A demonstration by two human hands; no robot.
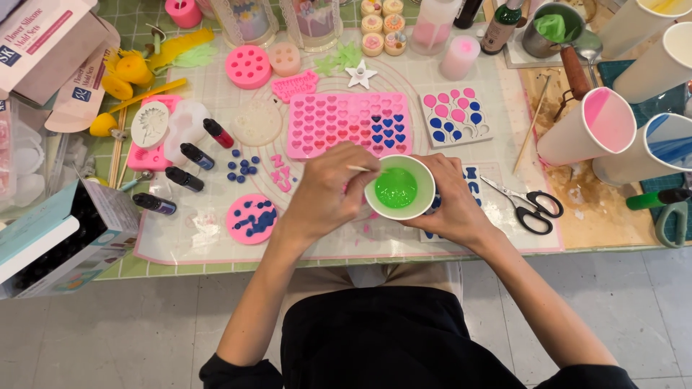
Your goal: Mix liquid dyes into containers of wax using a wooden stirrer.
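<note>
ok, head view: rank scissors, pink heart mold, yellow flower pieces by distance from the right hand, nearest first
From the right hand, which holds the cup of green liquid:
1. Scissors, just to its right.
2. Pink heart mold, above and left.
3. Yellow flower pieces, far upper left.

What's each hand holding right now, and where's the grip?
Left hand pinches a thin wooden stick near its upper end, its tip toward the green liquid. Right hand wraps the side wall of the white paper cup.

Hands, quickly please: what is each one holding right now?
Left hand: closed, pinching a thin wooden stick over the green liquid.
Right hand: closed around the white cup.
</note>
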